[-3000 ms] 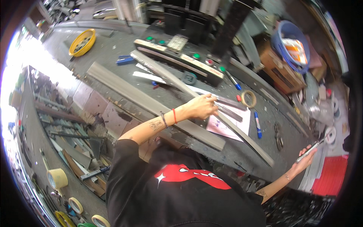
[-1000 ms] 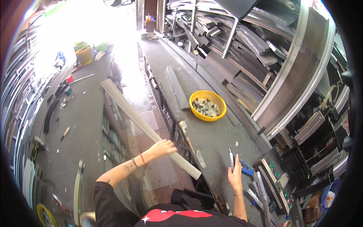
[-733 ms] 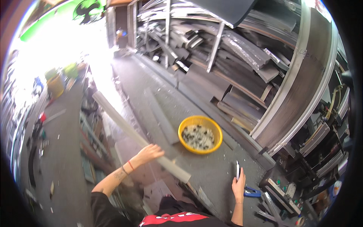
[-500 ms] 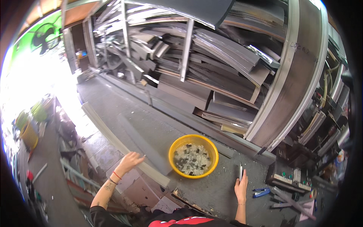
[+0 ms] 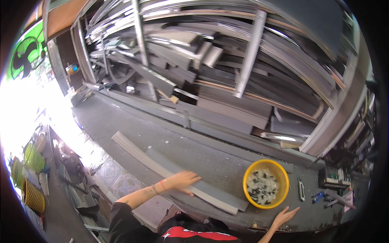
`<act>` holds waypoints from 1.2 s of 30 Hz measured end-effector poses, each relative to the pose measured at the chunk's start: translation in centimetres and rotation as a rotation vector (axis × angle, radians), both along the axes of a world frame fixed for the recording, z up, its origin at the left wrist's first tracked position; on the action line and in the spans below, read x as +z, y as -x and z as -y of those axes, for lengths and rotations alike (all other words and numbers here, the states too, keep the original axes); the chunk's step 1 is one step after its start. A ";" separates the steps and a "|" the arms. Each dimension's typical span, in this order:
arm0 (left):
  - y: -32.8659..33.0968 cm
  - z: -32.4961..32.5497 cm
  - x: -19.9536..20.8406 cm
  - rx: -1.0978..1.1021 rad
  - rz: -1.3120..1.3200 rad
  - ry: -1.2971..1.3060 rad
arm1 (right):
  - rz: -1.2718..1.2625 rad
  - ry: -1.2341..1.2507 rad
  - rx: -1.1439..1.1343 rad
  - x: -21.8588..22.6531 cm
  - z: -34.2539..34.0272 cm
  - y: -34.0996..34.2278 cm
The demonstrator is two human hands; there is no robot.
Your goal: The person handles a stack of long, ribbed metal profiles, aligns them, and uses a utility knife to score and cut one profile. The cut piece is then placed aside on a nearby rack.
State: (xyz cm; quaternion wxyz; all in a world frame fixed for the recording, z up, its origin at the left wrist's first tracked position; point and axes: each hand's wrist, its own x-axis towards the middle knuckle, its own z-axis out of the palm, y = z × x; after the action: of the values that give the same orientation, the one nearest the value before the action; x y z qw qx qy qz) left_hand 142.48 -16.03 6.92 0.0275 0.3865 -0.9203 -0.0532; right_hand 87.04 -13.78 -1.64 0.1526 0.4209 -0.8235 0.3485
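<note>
My left hand [image 5: 181, 180] lies over two long flat strips on the workbench, fingers stretched out and thumb apart. One is a pale beige strip [image 5: 139, 154] along the bench's near edge; the other, a grey strip [image 5: 219, 195], lies beside it on the far side. Whether the palm presses on them I cannot tell. To the right, my right hand [image 5: 286, 217] is open and holds nothing, just below a yellow basin [image 5: 245, 187] full of small clear and black pieces. A utility knife [image 5: 301, 190] lies on the bench right of the basin.
Blue-handled pliers [image 5: 318, 197] and dark bars [image 5: 338, 198] lie at the far right by a dark box-like device [image 5: 334, 178]. Behind the bench [image 5: 121, 117], a rack [image 5: 247, 56] holds stacked metal profiles. Green and yellow baskets [image 5: 33, 195] stand at the left.
The view has swung left. My right hand has let go of the utility knife, which now lies on the bench. My left hand has come over the strips, which now lie side by side.
</note>
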 end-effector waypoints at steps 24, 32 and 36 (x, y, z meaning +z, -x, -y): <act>-21.4 -0.4 -4.9 0.890 -0.341 0.319 | -0.380 -0.191 -0.187 1.2 -0.8 -0.6; -21.6 -0.9 -6.5 0.924 -0.526 0.405 | -0.295 -0.026 -0.233 -3.4 0.4 3.4; -21.6 -0.9 -6.5 0.914 -0.539 0.404 | -0.347 -0.018 -0.226 -5.5 0.9 5.4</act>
State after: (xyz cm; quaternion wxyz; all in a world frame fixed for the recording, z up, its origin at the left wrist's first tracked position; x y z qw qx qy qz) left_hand 164.09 -15.09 0.42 0.3550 0.7055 -0.6118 0.0445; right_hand 81.59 -14.69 -7.11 0.3264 0.3808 -0.8301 0.2438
